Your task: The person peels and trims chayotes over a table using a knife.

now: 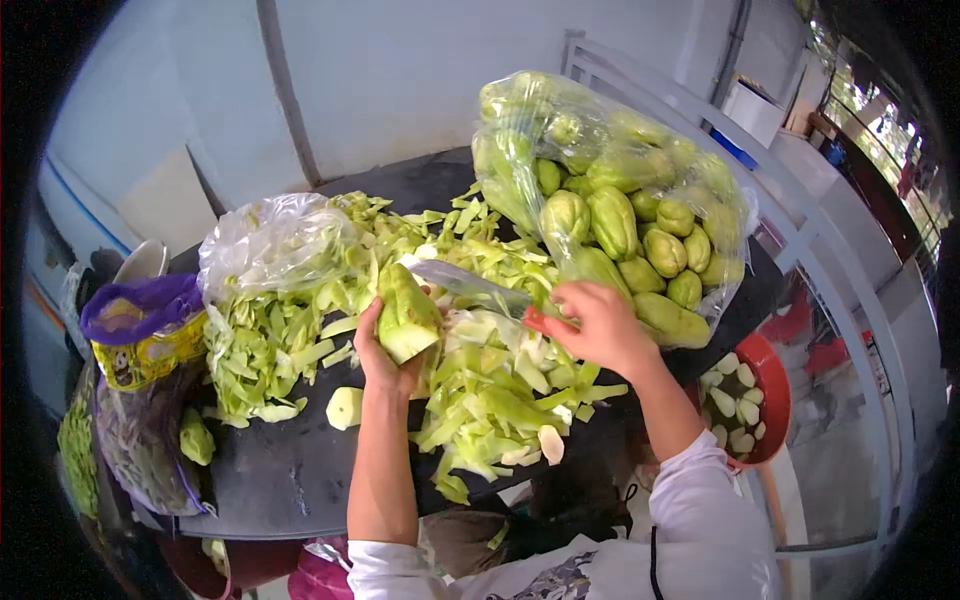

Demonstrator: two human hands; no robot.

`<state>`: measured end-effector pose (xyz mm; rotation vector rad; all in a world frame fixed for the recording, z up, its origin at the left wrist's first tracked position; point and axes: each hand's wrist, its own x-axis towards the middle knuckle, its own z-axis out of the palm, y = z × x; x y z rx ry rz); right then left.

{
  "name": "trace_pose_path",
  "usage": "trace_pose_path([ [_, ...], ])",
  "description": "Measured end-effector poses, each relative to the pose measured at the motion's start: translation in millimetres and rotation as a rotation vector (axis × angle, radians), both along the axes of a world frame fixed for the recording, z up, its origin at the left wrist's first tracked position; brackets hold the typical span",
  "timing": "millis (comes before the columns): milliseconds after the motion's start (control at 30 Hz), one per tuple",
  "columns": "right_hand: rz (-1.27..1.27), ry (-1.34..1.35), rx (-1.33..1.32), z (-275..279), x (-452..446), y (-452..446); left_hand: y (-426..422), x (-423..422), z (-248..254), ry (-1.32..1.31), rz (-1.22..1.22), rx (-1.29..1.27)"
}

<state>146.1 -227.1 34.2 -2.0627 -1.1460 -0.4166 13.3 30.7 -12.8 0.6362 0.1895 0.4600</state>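
My left hand [383, 350] is wrapped round a pale green chayote [407, 308], held upright over the table; its lower end shows a pale cut face. In my right hand [605, 325] is a knife [470, 283] with a red handle, its broad blade pointing left towards the chayote's upper part. Whether the blade touches the chayote, I cannot tell. Beneath both hands spreads a heap of green peels [500, 395]. A pale cut chayote piece [344, 407] lies on the dark table [270, 480], just left of my left wrist.
A clear plastic bag [510, 150] full of whole chayotes stands at the back right. Another crumpled plastic bag [275, 235] lies on peels at left, near a purple-and-yellow mesh sack [145, 330]. A red bucket [780, 400] with peeled pieces stands below right, beside a grey metal railing [850, 300].
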Motion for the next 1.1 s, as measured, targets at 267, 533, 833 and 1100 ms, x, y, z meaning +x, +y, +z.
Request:
trace_pose_path([
  [267,0.093,0.142,-0.434,-5,2,35,7,-2,0,-0.034,0.051,-0.119],
  [533,0.149,0.418,-0.116,31,8,55,9,1,-4,-0.033,0.095,-0.073],
  [833,0.460,0.673,0.142,4,19,97,9,-5,1,-0.060,-0.014,-0.097],
  [1100,0.423,0.699,0.097,-3,8,85,8,-3,-10,-0.111,-0.196,-0.093],
])
